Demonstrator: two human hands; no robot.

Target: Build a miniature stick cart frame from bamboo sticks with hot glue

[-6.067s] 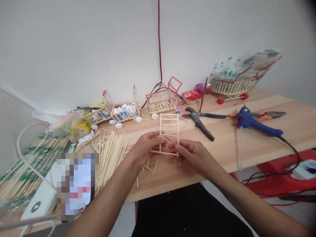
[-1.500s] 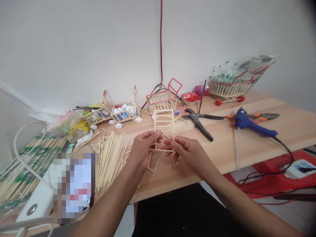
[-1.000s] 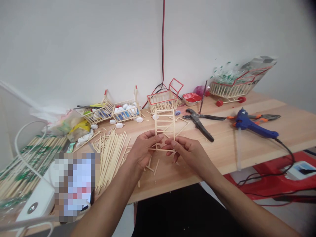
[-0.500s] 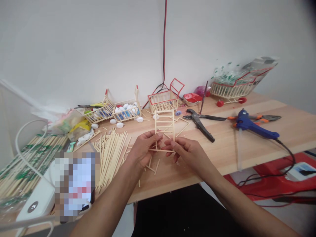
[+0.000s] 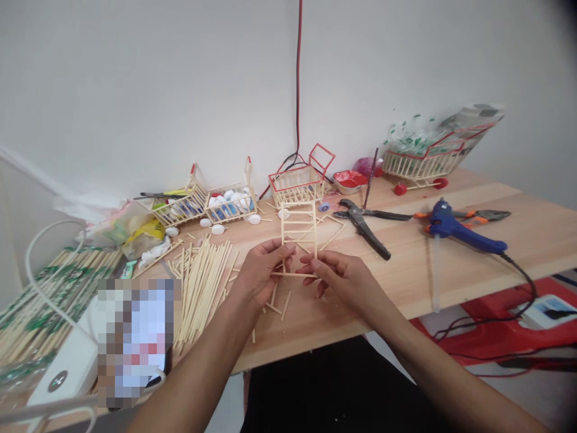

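A small ladder-like frame of thin wooden sticks (image 5: 299,225) stands upright just above the wooden table (image 5: 406,264). My left hand (image 5: 261,273) pinches its lower left side. My right hand (image 5: 345,276) pinches its lower right side, where a cross stick runs along the bottom. Both hands are closed on the frame. Loose short stick pieces (image 5: 277,300) lie on the table under my hands.
A pile of long sticks (image 5: 202,279) lies to the left. Small stick carts (image 5: 297,183) stand at the back, another (image 5: 426,159) at the far right. Black cutters (image 5: 365,225), a blue glue gun (image 5: 460,231), orange-handled pliers (image 5: 484,213), red paint dish (image 5: 349,177).
The frame has been drawn slightly nearer and left since the earliest frame. Over the last second both hands keep the same hold on it, nearly still.
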